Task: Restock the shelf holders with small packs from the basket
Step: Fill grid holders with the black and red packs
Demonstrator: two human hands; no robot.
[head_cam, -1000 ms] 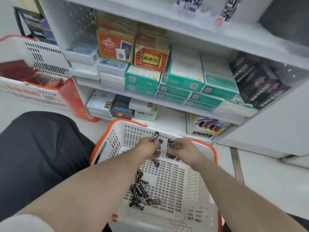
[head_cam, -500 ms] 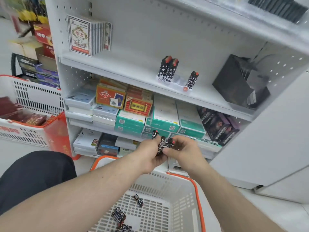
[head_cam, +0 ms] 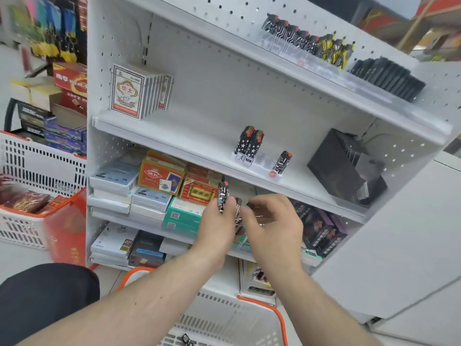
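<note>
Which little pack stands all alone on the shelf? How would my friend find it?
Find the white shelf with the playing-card boxes at its left end. Near its front edge is a clear holder with two star-patterned packs. The lone pack stands to their right, black with white circuit-like lines, not stars.

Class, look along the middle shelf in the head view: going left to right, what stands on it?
white card boxes → two star-patterned packs → single circuit-patterned pack → black display box.
</note>
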